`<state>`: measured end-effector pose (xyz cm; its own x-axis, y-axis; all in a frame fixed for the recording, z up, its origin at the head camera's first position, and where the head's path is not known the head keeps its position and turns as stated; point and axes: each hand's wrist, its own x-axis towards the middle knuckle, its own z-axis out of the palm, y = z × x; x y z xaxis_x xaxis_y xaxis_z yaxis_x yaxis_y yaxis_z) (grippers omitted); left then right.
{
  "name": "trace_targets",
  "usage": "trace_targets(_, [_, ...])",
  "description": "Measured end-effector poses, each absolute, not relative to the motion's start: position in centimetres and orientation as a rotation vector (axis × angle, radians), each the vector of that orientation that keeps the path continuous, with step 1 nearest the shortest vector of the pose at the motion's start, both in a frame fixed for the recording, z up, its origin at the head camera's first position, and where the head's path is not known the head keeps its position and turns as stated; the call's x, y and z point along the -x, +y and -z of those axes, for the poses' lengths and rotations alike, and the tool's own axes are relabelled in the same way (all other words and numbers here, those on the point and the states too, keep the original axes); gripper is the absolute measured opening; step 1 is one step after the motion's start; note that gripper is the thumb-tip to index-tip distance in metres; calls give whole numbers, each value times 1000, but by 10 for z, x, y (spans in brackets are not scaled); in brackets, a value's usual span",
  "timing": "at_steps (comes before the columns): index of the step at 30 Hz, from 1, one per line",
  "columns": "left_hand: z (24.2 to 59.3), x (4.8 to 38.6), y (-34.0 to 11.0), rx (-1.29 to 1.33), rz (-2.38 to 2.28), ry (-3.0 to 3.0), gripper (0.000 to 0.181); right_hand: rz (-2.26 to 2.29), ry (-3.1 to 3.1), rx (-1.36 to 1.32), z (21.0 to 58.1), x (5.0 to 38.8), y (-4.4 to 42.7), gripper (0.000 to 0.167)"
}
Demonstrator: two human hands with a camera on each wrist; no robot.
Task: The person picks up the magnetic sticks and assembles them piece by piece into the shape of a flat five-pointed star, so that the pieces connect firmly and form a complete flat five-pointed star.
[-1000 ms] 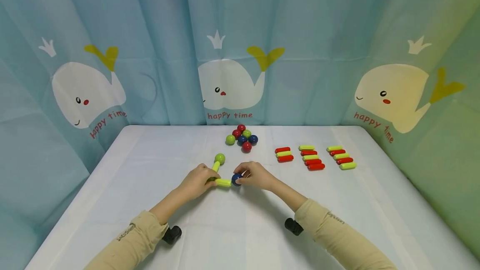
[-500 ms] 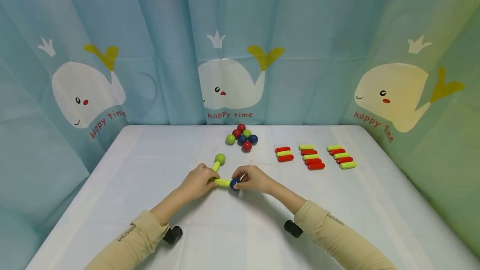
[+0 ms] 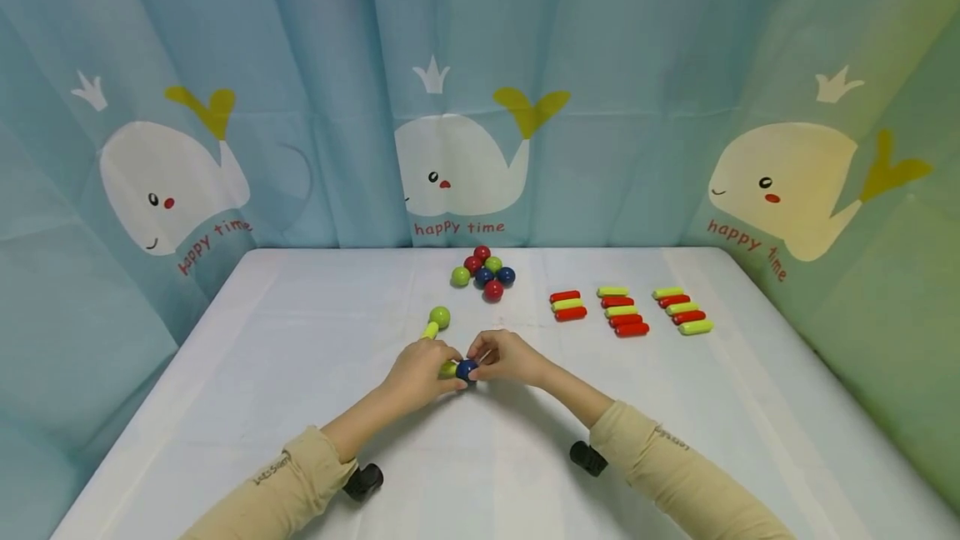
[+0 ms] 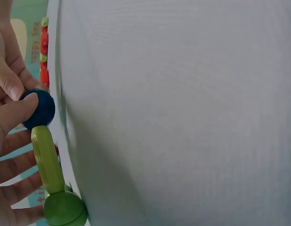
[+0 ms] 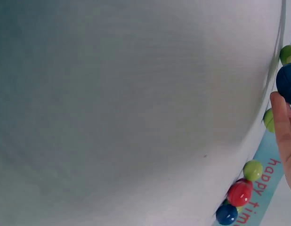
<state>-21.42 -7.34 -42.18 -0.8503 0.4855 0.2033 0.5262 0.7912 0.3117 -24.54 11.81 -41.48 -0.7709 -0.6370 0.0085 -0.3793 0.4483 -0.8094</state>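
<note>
A blue ball (image 3: 465, 370) sits at the end of a yellow-green rod (image 4: 48, 160), which joins a green ball (image 4: 65, 208) at its other end. My left hand (image 3: 422, 373) has its thumb on the blue ball, with its fingers behind the ball and rod. From the right, my right hand (image 3: 510, 358) pinches the same blue ball between thumb and fingers. A second yellow-green rod (image 3: 430, 331) runs away from my left hand to another green ball (image 3: 439, 317). In the head view my left hand hides the corner between the rods.
A cluster of red, green and blue balls (image 3: 492, 291) lies at the table's back middle. To the right, red and yellow-green rods (image 3: 626, 320) lie in three groups on the white table (image 3: 247, 373). A curtain (image 3: 322, 107) hangs behind.
My right hand has brought the blue ball left against the rod's end. My left hand has shifted right along the rod, from the corner to the blue ball.
</note>
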Motion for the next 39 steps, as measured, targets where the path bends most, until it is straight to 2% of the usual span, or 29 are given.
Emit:
trace_targets(13, [420,211,-75,788,557,-2909,38,1125,2525,967,411,251,138,13])
trace_targets(21, [422,210,-81,855,559,-2915,39,1014,2727,834,409,265,176,10])
trace_targets(31, [422,208,-98,1074,584,-2904,39,805,2964,706,401,279,219,12])
trace_targets(39, [416,207,-111,1216,595,-2934,39,440,3111,644,405,291,237,20])
